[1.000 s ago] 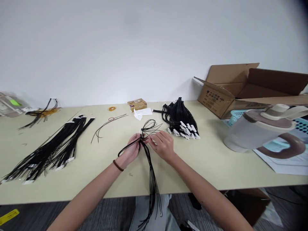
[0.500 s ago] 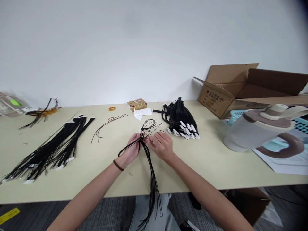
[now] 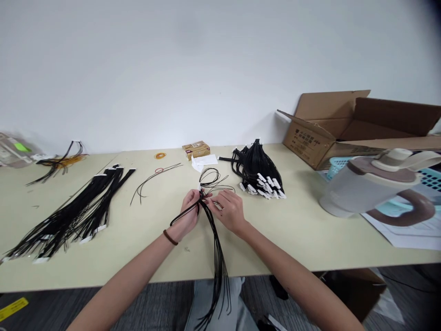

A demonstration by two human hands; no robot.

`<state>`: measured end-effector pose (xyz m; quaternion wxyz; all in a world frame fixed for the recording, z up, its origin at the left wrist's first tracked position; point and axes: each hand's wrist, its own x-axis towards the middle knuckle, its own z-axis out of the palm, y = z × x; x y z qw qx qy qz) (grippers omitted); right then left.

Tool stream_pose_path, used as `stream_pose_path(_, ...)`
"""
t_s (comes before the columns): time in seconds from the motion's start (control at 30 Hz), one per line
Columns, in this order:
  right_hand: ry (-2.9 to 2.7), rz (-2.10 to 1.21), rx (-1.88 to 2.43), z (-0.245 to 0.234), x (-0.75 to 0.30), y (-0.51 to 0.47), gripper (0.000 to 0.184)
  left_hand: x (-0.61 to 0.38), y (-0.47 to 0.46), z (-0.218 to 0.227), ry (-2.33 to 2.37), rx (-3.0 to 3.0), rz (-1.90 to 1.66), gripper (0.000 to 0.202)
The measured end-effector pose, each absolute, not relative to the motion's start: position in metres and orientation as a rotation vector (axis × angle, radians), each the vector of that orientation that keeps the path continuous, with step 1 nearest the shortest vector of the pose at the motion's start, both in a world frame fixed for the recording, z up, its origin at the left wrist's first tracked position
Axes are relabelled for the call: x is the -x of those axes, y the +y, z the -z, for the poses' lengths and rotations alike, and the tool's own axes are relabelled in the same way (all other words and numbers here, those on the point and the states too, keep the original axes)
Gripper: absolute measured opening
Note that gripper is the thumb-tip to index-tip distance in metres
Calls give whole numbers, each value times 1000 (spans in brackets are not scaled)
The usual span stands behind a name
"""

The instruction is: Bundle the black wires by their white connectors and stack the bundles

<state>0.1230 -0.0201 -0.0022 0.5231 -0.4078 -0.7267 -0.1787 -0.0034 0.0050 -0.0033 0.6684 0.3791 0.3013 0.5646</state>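
A black wire harness [image 3: 215, 243] hangs from between my hands over the table's front edge, its loose ends down by my lap. My left hand [image 3: 189, 209] is closed around its upper part, near a small white connector. My right hand [image 3: 229, 208] pinches at thin wires of the same harness, its fingertips close to the left ones. Beyond the fingers, several wires loop up and to the right. What exactly lies between the right fingertips is too small to make out.
Bundles of black wires [image 3: 69, 216] lie at the left. A heap of harnesses with white connectors [image 3: 258, 168], a small tissue box [image 3: 196, 149], and loose wires [image 3: 146, 181] are farther back. On the right stand a large jug [image 3: 368, 188], an open carton [image 3: 310, 142] and a blue basket [image 3: 336, 166].
My right hand has moved slightly left, closer to the left fingers. The looped wires above have shifted a little; my left hand keeps its hold.
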Motion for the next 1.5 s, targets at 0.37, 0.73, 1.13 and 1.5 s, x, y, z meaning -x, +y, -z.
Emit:
stream_pose_path(0.37,-1633,17,1005,-1,-120,-22,23,2,4,4,777,-979,-1308,23)
stream_pose_path(0.73,-1480,-345,1070,-6,-120,-25,22,4,9,14,838,-1181,-1354,23)
stream_pose_path(1.13,-1345,-509,1127,-5,-122,-23,23,2,8,13,815,-1117,-1342,23)
stream_pose_path(1.5,-1487,-243,1203,-1,-126,-19,22,3,9,12,781,-1104,-1301,24)
